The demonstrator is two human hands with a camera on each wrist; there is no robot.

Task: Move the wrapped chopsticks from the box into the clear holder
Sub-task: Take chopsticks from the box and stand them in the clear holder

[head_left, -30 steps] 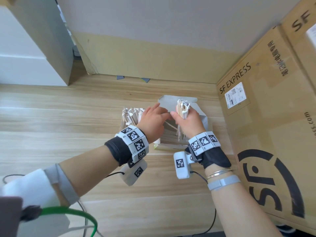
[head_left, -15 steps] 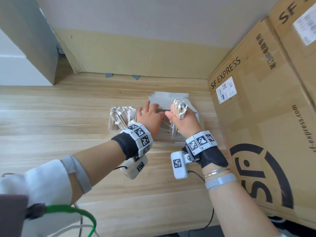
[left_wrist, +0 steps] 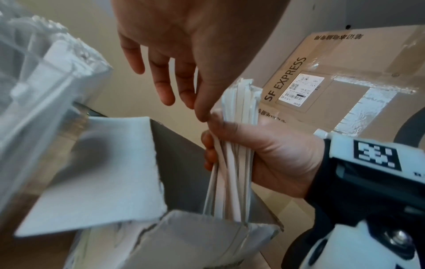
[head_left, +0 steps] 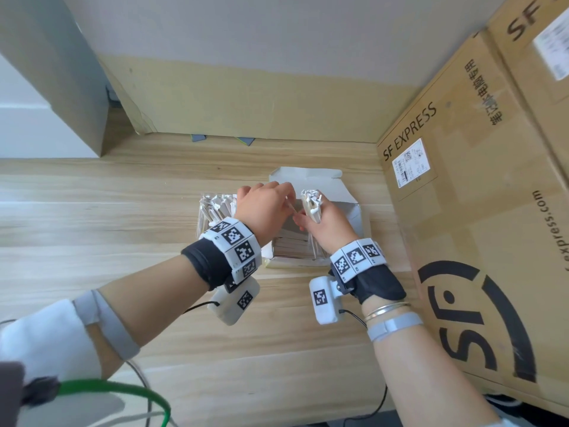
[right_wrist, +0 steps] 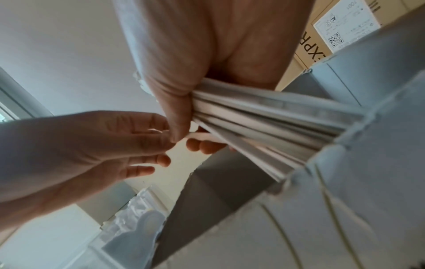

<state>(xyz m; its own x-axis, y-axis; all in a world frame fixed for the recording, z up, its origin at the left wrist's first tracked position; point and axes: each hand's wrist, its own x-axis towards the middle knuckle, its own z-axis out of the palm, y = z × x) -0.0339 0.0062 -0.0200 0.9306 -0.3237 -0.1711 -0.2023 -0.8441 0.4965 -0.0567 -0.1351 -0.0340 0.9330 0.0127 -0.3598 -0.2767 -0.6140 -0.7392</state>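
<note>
My right hand [head_left: 323, 226] grips a bundle of wrapped chopsticks [head_left: 311, 201] upright, its lower ends still inside the open white box [head_left: 354, 217]. In the right wrist view my left hand [right_wrist: 103, 145] pinches the end of one wrapped chopstick [right_wrist: 202, 136] at the bundle's edge, beside my right thumb. My left hand [head_left: 271, 204] is level with the bundle's top, directly left of it. The clear holder [head_left: 212, 211] stands left of the box with several wrapped chopsticks in it. From the left wrist, the holder [left_wrist: 34, 81] is blurred at the left and the bundle [left_wrist: 232, 163] rises from the box [left_wrist: 103, 172].
A large SF Express carton [head_left: 477, 211] walls off the right side, close to the box. Cardboard sheets [head_left: 246, 97] lean along the back wall. The wooden table [head_left: 92, 226] stretches left and towards me. Cables [head_left: 123, 392] lie at the near left edge.
My left hand has come up from over the box to the bundle and now pinches one piece. My right hand has kept the bundle upright in about the same place.
</note>
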